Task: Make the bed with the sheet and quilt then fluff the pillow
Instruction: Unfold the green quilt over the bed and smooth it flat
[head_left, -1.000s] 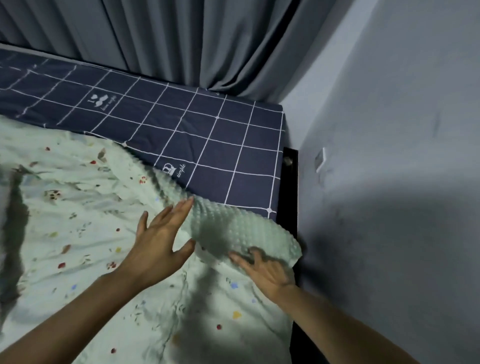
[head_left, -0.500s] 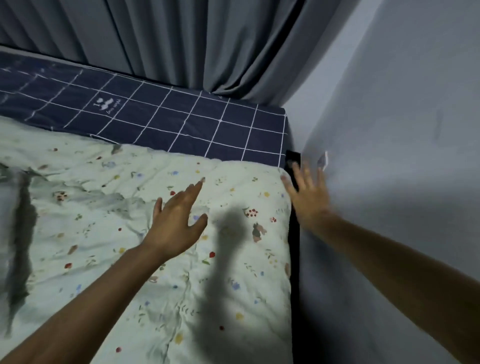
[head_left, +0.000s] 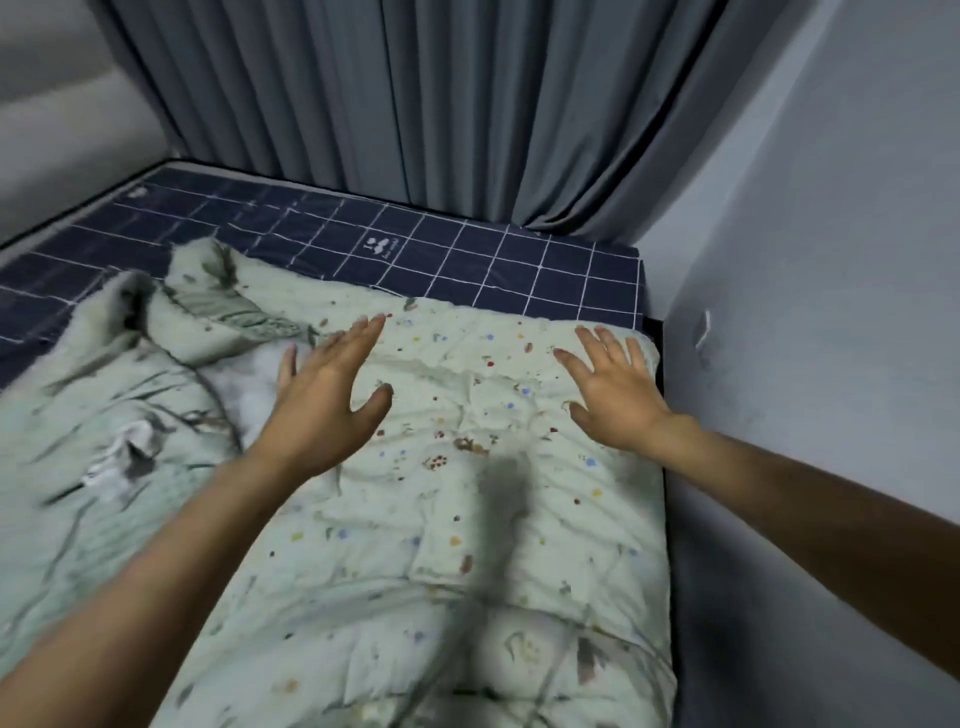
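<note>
Two hands are reaching over the pale green quilt (head_left: 467, 519), which is lying on the bed over the dark blue checked sheet (head_left: 467, 254). The left hand (head_left: 327, 405) is hovering with straight fingers spread apart, and the right hand (head_left: 615, 384) is lying flat on the quilt's far right corner, fingers also spread, beside the grey wall (head_left: 831, 312). The quilt's left part is lying crumpled.
</note>
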